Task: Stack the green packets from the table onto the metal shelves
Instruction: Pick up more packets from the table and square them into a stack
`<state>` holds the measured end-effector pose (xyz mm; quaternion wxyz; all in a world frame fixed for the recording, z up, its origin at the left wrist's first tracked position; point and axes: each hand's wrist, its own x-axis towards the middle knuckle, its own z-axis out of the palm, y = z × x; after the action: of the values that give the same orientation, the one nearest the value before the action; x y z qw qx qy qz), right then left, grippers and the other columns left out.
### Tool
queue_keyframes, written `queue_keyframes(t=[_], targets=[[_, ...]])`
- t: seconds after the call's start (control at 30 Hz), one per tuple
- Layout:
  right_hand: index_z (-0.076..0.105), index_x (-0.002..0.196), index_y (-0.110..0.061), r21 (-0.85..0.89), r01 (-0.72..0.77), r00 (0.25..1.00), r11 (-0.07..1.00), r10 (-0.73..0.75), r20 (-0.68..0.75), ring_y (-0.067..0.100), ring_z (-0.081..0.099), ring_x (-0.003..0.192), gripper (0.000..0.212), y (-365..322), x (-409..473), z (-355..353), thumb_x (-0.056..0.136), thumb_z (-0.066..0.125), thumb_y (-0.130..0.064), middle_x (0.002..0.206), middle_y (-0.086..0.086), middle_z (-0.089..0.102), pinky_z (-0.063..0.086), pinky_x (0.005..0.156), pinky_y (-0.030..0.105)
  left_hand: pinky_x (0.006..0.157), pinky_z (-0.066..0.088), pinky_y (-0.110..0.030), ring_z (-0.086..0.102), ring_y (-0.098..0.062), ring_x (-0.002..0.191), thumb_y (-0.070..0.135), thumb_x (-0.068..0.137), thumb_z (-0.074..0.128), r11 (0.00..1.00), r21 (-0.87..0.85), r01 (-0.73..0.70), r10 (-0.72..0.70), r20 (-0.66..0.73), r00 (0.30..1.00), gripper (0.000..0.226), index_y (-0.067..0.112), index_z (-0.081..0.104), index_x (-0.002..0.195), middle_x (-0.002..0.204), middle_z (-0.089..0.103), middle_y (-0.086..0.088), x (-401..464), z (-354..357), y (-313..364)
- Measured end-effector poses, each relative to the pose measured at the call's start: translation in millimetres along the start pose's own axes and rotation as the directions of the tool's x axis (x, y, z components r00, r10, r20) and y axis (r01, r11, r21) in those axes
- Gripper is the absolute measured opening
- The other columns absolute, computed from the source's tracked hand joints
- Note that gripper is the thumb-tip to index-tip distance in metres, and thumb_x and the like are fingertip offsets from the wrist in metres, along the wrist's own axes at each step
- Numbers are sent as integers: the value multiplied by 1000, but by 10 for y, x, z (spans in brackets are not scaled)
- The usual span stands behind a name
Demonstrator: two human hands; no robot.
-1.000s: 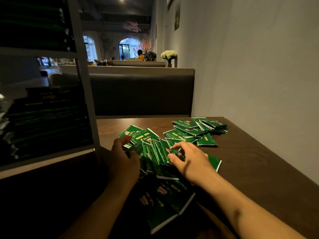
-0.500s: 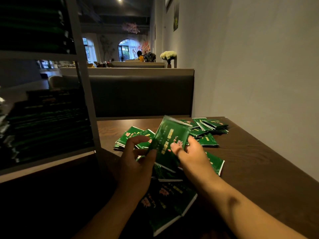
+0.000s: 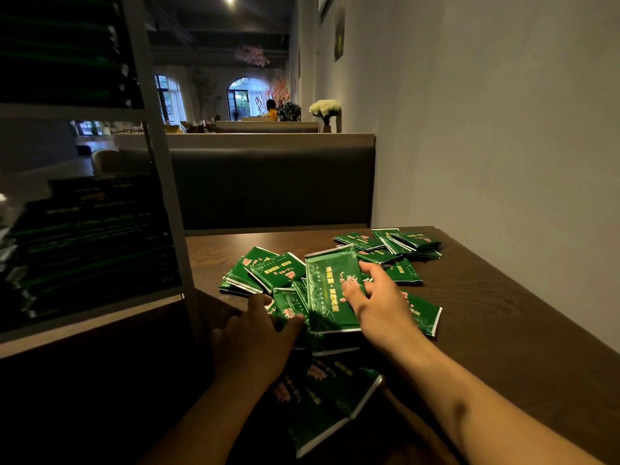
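Both bare forearms reach forward from the bottom edge. Left hand (image 3: 255, 333) low, back of hand up, fingers (image 3: 288, 322) curled forward and touching packets in the pile; whether it grips one is unclear. Right hand (image 3: 379, 307) further forward and higher, thumb on top face of a green packet (image 3: 330, 290), fingers behind its right edge, pinching it. Right forearm angled in from lower right.

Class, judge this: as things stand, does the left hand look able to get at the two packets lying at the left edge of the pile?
Probably yes. The left hand lies just in front of those packets, with only bare table beside them and nothing lying on top.
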<state>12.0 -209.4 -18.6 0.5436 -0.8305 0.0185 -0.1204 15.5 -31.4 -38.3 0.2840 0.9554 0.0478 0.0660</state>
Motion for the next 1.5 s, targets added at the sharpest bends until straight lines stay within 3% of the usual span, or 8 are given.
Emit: queue_keyframes(t=[0.33,0.53,0.7,0.83,1.07,1.2,1.37,1.5], targets=[[47,127,-24,115,36,999,993,-36,-4,12,67,90,33,-4,2,37,96,57,-32,100,-1,68,54,78,30,63,39,-19,56,-11,91,25,97,51,751,-651,-110,-6,-173,985,35,18,48,132,110,55,4,-9,-126,87],[55,123,-12,284,29,999,958,-36,21,13,65,107,46,-109,-83,58,92,59,-45,116,4,67,54,93,38,62,49,-15,64,-1,79,27,96,50,630,-728,-270,153,-225,962,11,35,56,99,92,65,12,-146,-210,169],[40,137,-18,346,72,986,935,-119,115,-15,57,93,42,-96,-125,55,99,51,-29,113,-19,56,43,68,-1,79,55,-33,65,-2,86,39,97,45,657,-700,-279,285,-111,952,18,34,61,102,96,68,10,-193,-110,171],[43,114,-23,342,194,975,919,-219,36,14,70,91,28,-102,-127,35,92,59,-27,103,0,69,58,75,26,84,49,-30,60,-3,96,72,86,33,618,-756,-216,289,-37,957,57,29,60,110,102,65,7,-234,-90,161],[37,122,-41,285,243,948,927,-289,133,7,68,93,32,-133,-197,66,93,50,-44,109,-3,67,56,76,25,75,46,-21,59,2,97,31,91,58,634,-747,-199,247,-48,968,16,44,53,99,102,63,18,-244,-92,220],[58,102,-34,-83,407,910,910,-412,-50,1,54,93,14,-99,-78,-79,91,54,-28,102,-16,59,46,77,20,65,46,-24,65,-7,89,18,94,54,446,-888,-111,30,-109,994,20,24,55,113,101,66,7,-171,-193,193],[40,135,-37,-625,384,918,679,-207,339,13,28,131,56,45,-18,-110,84,61,-48,140,-12,40,30,108,42,61,47,-27,65,-15,83,18,92,55,383,-922,-51,-143,-113,983,25,21,53,117,98,65,2,-61,-229,107],[37,140,-31,-622,342,920,705,-118,373,16,38,129,59,81,-17,-113,88,64,-28,141,-6,45,34,111,43,63,48,-29,66,-19,83,18,92,55,405,-914,-31,-152,-101,983,21,21,55,112,98,66,-2,-45,-204,91]])
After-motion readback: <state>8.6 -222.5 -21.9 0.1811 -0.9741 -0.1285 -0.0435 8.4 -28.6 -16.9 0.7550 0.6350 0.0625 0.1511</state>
